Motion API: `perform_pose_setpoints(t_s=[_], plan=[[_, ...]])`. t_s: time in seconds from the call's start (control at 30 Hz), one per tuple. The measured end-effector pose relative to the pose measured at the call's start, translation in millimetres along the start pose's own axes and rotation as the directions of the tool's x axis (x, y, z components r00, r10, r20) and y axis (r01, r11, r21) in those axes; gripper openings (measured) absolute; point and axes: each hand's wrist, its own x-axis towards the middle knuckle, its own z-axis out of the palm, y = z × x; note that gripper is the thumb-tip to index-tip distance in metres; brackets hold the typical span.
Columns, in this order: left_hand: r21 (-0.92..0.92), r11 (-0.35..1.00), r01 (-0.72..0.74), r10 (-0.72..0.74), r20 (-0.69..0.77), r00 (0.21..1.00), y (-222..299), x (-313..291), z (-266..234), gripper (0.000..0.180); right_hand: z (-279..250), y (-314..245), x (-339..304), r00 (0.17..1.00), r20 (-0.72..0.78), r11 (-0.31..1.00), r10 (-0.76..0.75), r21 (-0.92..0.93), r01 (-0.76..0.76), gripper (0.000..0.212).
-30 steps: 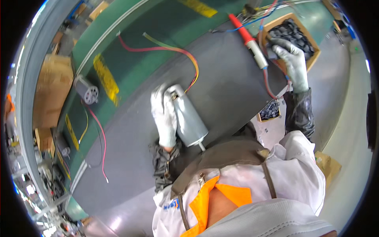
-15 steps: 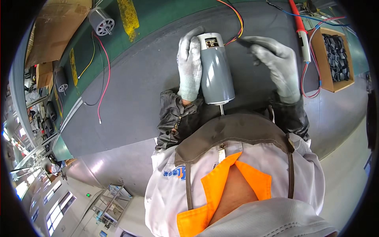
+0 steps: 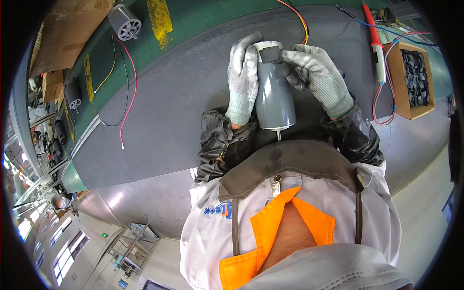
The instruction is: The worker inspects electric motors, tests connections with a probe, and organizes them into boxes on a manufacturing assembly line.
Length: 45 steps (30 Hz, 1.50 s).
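Observation:
A grey cylindrical electric motor point(image 3: 276, 99) lies on the dark mat in front of me, its shaft toward my body and its white end cap away. My left hand point(image 3: 243, 65), in a grey-white glove, is closed along the motor's left side at the white end. Between the thumb and fingers of my gloved right hand point(image 3: 316, 72) is a small dark rectangular cover point(image 3: 271, 54). That piece lies over the spot of the window in the white end cap and hides it. Whether it is seated in the opening, I cannot tell.
At the right stands a cardboard box point(image 3: 411, 114) of black pieces, beside a red-and-white handheld tool point(image 3: 376, 43) with cables. More motors point(image 3: 124, 23) with loose wires rest on the green surface at the left. A large cardboard sheet point(image 3: 72, 34) is at the far left.
My right hand has moved left to the motor and brought the dark cover over the window, which showed open earlier. The left hand still holds the motor; the whole view has shifted slightly.

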Motion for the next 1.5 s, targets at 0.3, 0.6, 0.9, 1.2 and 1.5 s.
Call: perform_pose_setpoints(t_s=[0.3, 0.6, 0.9, 1.2, 1.5], plan=[[-0.124, 0.991, 0.055, -0.051, 0.04, 0.998, 7.7, 2.7, 0.9, 0.039, 2.1, 7.0, 1.0, 0.998, -0.069, 0.982, -0.007, 0.187, 0.02, 0.022], [0.189, 0.976, -0.106, 0.09, 0.095, 0.991, 12.5, 9.7, 0.9, 0.031, -3.8, -11.8, 13.7, 1.0, -0.029, 0.987, 0.002, -0.161, -0.007, 0.026], [0.075, 0.997, 0.029, -0.036, 0.091, 0.995, 2.0, 11.8, -2.7, 0.047, -30.9, -21.2, 37.7, 0.999, -0.03, 0.882, -0.014, -0.472, -0.002, 0.049], [-0.067, 0.994, 0.088, -0.082, 0.076, 0.994, 9.9, 6.1, 3.9, 0.039, -35.5, -23.0, 63.5, 0.945, 0.3, 0.884, 0.133, -0.466, 0.024, 0.059], [-0.016, 0.987, 0.163, -0.162, 0.027, 0.986, 18.1, 12.7, 6.2, 0.026, -41.5, -29.3, 50.5, 0.948, 0.313, 0.868, 0.058, -0.486, 0.107, 0.046]])
